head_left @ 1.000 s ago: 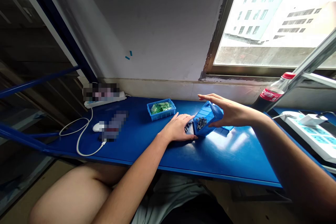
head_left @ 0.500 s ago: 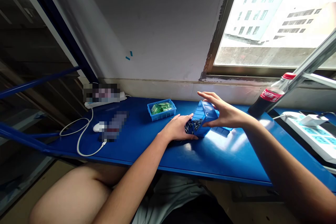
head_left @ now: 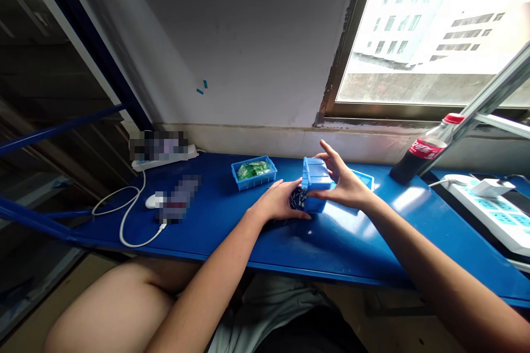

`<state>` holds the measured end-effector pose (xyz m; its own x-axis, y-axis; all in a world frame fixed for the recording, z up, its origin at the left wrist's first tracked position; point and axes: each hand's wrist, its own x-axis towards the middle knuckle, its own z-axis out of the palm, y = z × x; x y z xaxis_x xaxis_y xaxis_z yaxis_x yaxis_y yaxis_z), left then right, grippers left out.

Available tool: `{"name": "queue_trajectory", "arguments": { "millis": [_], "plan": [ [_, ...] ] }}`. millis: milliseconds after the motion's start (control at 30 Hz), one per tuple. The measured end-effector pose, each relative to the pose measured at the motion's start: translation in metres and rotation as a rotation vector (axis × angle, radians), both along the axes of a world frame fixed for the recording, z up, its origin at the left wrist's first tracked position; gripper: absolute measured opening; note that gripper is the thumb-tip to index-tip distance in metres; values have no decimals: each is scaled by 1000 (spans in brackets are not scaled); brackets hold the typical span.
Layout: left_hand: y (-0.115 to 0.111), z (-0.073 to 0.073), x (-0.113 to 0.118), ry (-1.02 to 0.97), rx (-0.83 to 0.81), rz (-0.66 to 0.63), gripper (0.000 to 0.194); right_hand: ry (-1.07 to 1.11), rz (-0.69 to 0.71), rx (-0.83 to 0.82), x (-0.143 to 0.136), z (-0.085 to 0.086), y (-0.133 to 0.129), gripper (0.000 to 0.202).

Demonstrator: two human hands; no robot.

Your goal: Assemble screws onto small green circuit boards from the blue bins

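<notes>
In the head view, I've tipped the blue bin [head_left: 318,171] further over, so its contents seem to be emptying towards the small dark parts [head_left: 297,198]. My right hand [head_left: 344,183] grips it above the worktop [head_left: 323,248]; my left hand [head_left: 280,202] curves round the parts, grip unclear. More of the blue tray [head_left: 365,178] shows than before.

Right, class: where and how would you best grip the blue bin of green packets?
I'd come down from above and slightly left, thumb on the near long wall of the blue bin, fingers over the far one, midway along. It sits upright and is narrower that way; both those rims look free, while the left hand is close to its near right corner.
</notes>
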<state>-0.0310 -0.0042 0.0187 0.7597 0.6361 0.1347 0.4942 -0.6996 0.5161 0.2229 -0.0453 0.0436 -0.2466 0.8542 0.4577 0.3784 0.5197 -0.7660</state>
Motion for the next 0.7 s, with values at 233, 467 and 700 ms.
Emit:
{"name": "queue_trajectory", "arguments": {
  "millis": [233,467,700],
  "plan": [
    [-1,1,0,-83,10,-35,96,62,-2,-51,-22,0,-6,127],
    [4,-7,2,-138,27,-45,99,93,46,29,-31,-6,-8,120],
    [4,-2,4,-145,4,-57,101,101,65,65,-39,-9,-5,119]
  ]
}}
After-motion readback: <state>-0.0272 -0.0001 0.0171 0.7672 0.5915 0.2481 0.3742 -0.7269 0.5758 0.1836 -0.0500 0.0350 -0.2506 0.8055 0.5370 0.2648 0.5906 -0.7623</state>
